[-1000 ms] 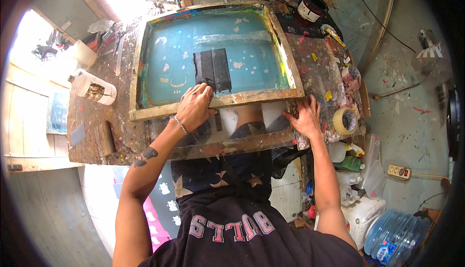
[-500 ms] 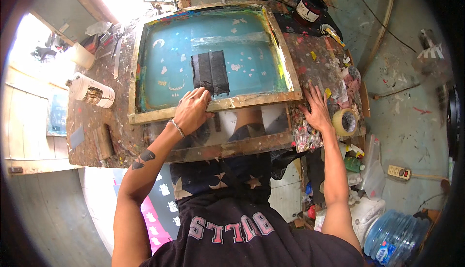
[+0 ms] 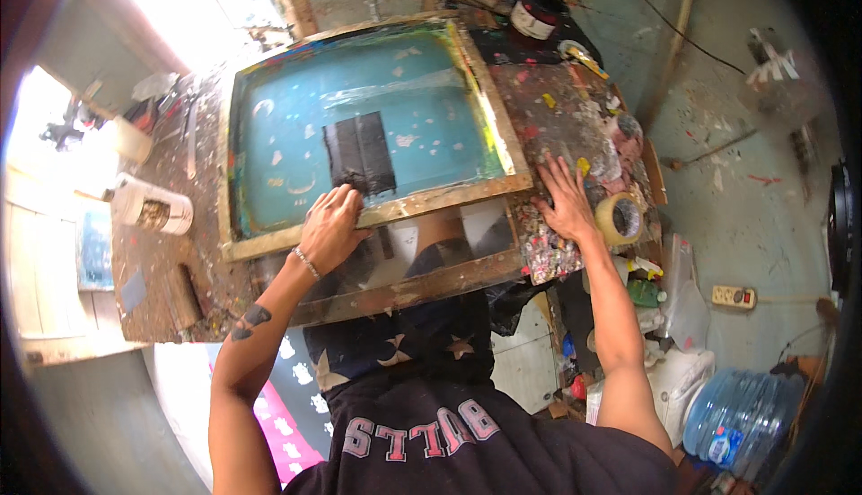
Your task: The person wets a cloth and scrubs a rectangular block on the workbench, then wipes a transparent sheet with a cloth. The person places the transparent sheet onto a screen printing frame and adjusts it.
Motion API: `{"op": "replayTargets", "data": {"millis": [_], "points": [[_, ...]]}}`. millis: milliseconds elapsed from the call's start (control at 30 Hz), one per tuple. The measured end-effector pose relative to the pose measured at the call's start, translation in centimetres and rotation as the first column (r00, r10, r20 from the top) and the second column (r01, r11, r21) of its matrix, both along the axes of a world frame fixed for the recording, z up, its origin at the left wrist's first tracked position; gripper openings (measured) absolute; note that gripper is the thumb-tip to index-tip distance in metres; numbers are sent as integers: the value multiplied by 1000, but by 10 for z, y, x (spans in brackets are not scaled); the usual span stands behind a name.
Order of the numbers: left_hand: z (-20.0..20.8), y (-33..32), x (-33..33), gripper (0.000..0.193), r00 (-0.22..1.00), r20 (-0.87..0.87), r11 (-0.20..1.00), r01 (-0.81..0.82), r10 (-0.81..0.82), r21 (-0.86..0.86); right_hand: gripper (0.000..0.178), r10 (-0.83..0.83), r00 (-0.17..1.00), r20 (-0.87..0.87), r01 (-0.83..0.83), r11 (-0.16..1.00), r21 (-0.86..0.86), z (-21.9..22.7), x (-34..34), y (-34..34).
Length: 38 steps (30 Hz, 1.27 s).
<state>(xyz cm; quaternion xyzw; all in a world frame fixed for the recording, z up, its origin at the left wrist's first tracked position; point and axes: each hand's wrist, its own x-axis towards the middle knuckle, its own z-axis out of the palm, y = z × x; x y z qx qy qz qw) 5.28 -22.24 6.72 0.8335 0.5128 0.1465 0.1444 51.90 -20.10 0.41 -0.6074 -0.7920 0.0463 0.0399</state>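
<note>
A screen printing frame (image 3: 422,200) with wooden rails and blue-green mesh lies slightly tilted on the worktable. Small pale moon, star and cloud shapes show in its mesh, and a patch of black tape (image 3: 361,149) covers part near the front. My left hand (image 3: 330,225) is closed over the near rail, fingertips curled onto its inner side beside the tape. Flat on the tabletop, just right of the frame's near corner, rests my right hand (image 3: 567,200), fingers spread and holding nothing. A roll of clear tape (image 3: 620,218) sits beside that wrist.
The stained worktable (image 3: 166,266) carries a white tub (image 3: 154,205) at left and a dark paint jar (image 3: 536,14) at the back right. A glass pane edged in wood (image 3: 422,284) shows before the frame. A large blue water bottle (image 3: 745,414) stands low at right.
The whole view has shifted and turned slightly, with the frame and table appearing farther left. Both hands keep their places, the left on the rail and the right on the tabletop.
</note>
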Motion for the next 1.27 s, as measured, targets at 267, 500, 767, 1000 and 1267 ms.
{"op": "replayTargets", "data": {"millis": [267, 500, 767, 1000, 1267], "points": [[1, -1, 1, 47, 1000, -21, 1000, 1, -1, -12, 79, -3, 1000, -8, 3, 1000, -16, 4, 0, -8], [-4, -1, -4, 46, 999, -33, 999, 13, -11, 45, 81, -15, 1000, -7, 15, 999, -42, 3, -3, -6], [-3, -2, 0, 45, 998, -62, 999, 6, -4, 34, 78, 15, 1000, -27, -14, 999, 31, -4, 2, -6], [-12, -6, -7, 47, 1000, -2, 997, 10, -10, 77, 79, 21, 999, -44, -18, 998, 59, -9, 5, -6], [-9, -4, -5, 45, 998, 31, 999, -47, 47, 2, 76, 39, 999, -4, -38, 996, 78, -10, 6, -7]]}}
